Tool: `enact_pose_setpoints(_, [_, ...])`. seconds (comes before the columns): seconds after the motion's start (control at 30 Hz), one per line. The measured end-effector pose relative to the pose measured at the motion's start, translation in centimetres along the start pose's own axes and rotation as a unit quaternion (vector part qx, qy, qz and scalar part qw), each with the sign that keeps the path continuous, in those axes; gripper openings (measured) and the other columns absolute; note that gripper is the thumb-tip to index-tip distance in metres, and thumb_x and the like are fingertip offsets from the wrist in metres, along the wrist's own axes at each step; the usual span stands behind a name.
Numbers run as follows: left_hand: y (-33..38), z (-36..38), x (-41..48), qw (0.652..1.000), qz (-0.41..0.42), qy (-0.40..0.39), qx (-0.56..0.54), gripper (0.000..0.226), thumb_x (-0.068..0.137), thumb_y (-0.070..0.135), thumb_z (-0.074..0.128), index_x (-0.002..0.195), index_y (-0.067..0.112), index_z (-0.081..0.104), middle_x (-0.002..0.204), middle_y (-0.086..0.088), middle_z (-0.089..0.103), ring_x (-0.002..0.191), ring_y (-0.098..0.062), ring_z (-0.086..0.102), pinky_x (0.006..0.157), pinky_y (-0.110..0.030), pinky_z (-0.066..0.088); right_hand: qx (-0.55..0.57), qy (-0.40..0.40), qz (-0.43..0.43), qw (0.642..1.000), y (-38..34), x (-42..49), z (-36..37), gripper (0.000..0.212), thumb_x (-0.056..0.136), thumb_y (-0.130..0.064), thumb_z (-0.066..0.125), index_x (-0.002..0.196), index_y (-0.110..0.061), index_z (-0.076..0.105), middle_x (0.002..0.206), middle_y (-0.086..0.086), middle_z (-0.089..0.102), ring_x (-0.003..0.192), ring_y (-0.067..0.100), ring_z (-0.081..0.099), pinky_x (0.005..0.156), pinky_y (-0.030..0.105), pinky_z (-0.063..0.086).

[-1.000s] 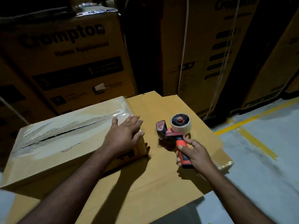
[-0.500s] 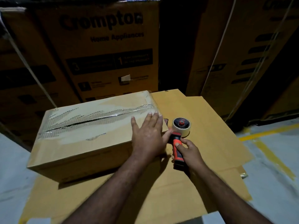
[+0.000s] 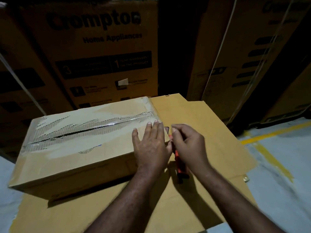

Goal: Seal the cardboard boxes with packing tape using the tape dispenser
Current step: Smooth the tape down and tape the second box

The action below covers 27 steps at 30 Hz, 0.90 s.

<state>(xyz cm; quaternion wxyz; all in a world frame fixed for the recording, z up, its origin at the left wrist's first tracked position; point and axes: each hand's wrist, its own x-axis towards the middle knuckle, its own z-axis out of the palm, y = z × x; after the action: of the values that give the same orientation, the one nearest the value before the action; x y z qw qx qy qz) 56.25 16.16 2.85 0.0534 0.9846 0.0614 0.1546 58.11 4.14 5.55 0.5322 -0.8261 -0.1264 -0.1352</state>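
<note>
Box (image 3: 75,148) is set on a flat cardboard sheet (image 3: 210,125) spread on the floor (image 3: 286,148), long side across the view. Its top seam is covered by clear tape (image 3: 87,130); the paper around the seam is torn and rough. Left hand (image 3: 151,145) is laid flat on the right end of the box top, fingers (image 3: 157,130) straight and released, tips near the seam, thumb spread left. Right hand (image 3: 190,145) is held just beside the box's right end, over the dispenser (image 3: 179,159). Its fingers are curled, but it is blurred: grasp on the handle cannot be told. Only the orange handle is seen, between the hands and under the right wrist, on the sheet. Printed cartons (image 3: 101,47) are stacked behind. A yellow line (image 3: 269,158) is painted on the floor at right.
</note>
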Motion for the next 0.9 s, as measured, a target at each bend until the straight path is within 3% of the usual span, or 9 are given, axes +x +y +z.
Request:
enact_pose_setpoints(0.13, [-0.3, -0.3, -0.1, 0.997, 0.032, -0.063, 0.01, 0.093, 0.098, 0.058, 0.041, 0.151, 0.014, -0.022, 0.169, -0.001, -0.006, 0.156, -0.017, -0.002, 0.122, -0.048, 0.003, -0.107, -0.028, -0.032, 0.993, -0.9, -0.7, 2.4, 0.035, 0.096, -0.023, 0.053, 0.128, -0.012, 0.063, 0.124, 0.0, 0.065, 0.115, 0.011, 0.057, 0.099, 0.026, 0.045])
enact_pose_setpoints(0.17, [-0.6, -0.6, -0.2, 0.997, 0.041, -0.065, 0.014, 0.095, 0.099, 0.059, 0.041, 0.149, 0.013, -0.025, 0.169, -0.001, -0.01, 0.156, -0.016, -0.005, 0.123, -0.045, 0.002, -0.114, -0.031, -0.019, 0.993, -0.8, -0.6, 2.6, 0.039, 0.097, -0.025, 0.051, 0.132, -0.011, 0.06, 0.13, 0.001, 0.061, 0.121, 0.013, 0.053, 0.102, 0.024, 0.041])
enact_pose_setpoints(0.23, [-1.3, -1.2, -0.5, 0.996, 0.058, -0.066, -0.003, 0.097, 0.098, 0.057, 0.049, 0.157, 0.015, -0.016, 0.169, 0.001, -0.007, 0.155, -0.013, -0.006, 0.125, -0.04, -0.001, -0.11, -0.044, 0.011, 0.993, -0.6, -0.4, 2.7, 0.042, 0.099, -0.029, 0.05, 0.137, -0.011, 0.055, 0.136, 0.002, 0.056, 0.127, 0.015, 0.049, 0.102, 0.021, 0.036])
enact_pose_setpoints(0.3, [-2.1, -2.5, -0.3, 0.991, 0.048, -0.103, -0.071, 0.093, 0.095, 0.051, 0.056, 0.162, 0.024, -0.002, 0.169, 0.007, 0.0, 0.155, -0.009, -0.004, 0.125, -0.036, -0.001, -0.113, -0.062, 0.013, 0.992, -0.1, -0.4, 2.8, 0.042, 0.1, -0.032, 0.049, 0.136, -0.012, 0.056, 0.132, 0.002, 0.058, 0.124, 0.017, 0.051, 0.101, 0.028, 0.043])
enact_pose_setpoints(0.4, [-3.6, -4.5, 1.8, 0.954, -0.056, -0.187, -0.229, 0.08, 0.089, 0.039, 0.058, 0.159, 0.04, 0.019, 0.161, 0.008, 0.033, 0.149, -0.021, 0.03, 0.123, -0.042, 0.026, -0.12, -0.084, 0.019, 0.989, 0.5, -0.6, 3.1, 0.042, 0.1, -0.032, 0.048, 0.138, -0.013, 0.054, 0.132, 0.003, 0.059, 0.124, 0.02, 0.052, 0.102, 0.029, 0.044])
enact_pose_setpoints(0.47, [-3.4, -5.1, 3.5, 0.949, -0.096, -0.15, -0.262, 0.069, 0.088, 0.039, 0.058, 0.153, 0.04, 0.035, 0.147, 0.007, 0.055, 0.136, -0.022, 0.05, 0.111, -0.042, 0.043, -0.114, -0.093, 0.038, 0.988, 0.7, -1.2, 3.2, 0.046, 0.102, -0.028, 0.047, 0.145, -0.013, 0.046, 0.142, 0.002, 0.053, 0.133, 0.016, 0.044, 0.105, 0.016, 0.031])
enact_pose_setpoints(0.53, [-2.2, -4.9, 5.0, 0.975, -0.084, -0.099, -0.179, 0.061, 0.093, 0.046, 0.06, 0.15, 0.031, 0.043, 0.142, 0.003, 0.06, 0.13, -0.023, 0.054, 0.108, -0.044, 0.044, -0.11, -0.092, 0.044, 0.989, 0.4, -1.7, 3.4, 0.046, 0.103, -0.022, 0.044, 0.148, -0.013, 0.041, 0.146, 0.0, 0.05, 0.136, 0.012, 0.041, 0.1, 0.008, 0.023])
enact_pose_setpoints(0.7, [-1.9, -2.6, 9.5, 0.988, -0.077, -0.129, -0.023, 0.092, 0.081, 0.055, 0.062, 0.158, 0.025, 0.021, 0.168, -0.005, 0.013, 0.154, -0.027, 0.009, 0.117, -0.067, 0.007, -0.073, -0.086, 0.046, 0.993, 0.0, -2.3, 4.2, 0.047, 0.103, -0.028, 0.046, 0.148, -0.017, 0.04, 0.142, -0.004, 0.047, 0.128, 0.008, 0.041, 0.092, 0.01, 0.028])
enact_pose_setpoints(0.9, [-4.8, -1.7, 13.4, 0.975, -0.115, -0.189, -0.012, 0.106, 0.076, 0.057, 0.068, 0.16, 0.03, 0.009, 0.17, -0.004, -0.001, 0.155, -0.032, -0.002, 0.113, -0.074, 0.002, -0.083, -0.091, 0.037, 0.992, -0.2, -3.0, 5.2, 0.05, 0.101, -0.043, 0.044, 0.148, -0.027, 0.038, 0.143, -0.013, 0.041, 0.111, -0.01, 0.029, 0.07, 0.0, 0.024])
